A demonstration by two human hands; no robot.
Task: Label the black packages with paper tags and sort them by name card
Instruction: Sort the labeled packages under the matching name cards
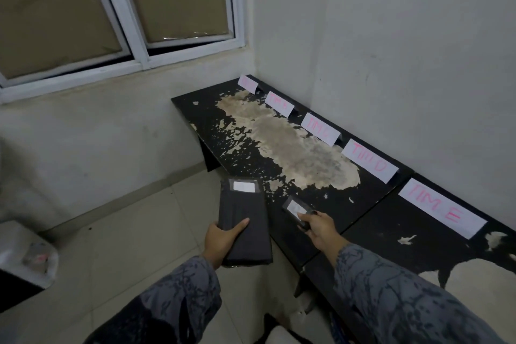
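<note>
- You stand in a bare back room, perhaps a plain office or storeroom corner; which one you cannot tell.
- White painted walls (405,36) meet beside a white-framed sliding window (134,36) backed with brown board.
- Pale floor tiles (125,232) run under worn black tables with peeling tops (279,142).
- Folded white paper cards with pink lettering (370,160) line the wall.

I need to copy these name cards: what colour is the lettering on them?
Pink on white paper, clearest on the nearest name card in the head view.
</note>
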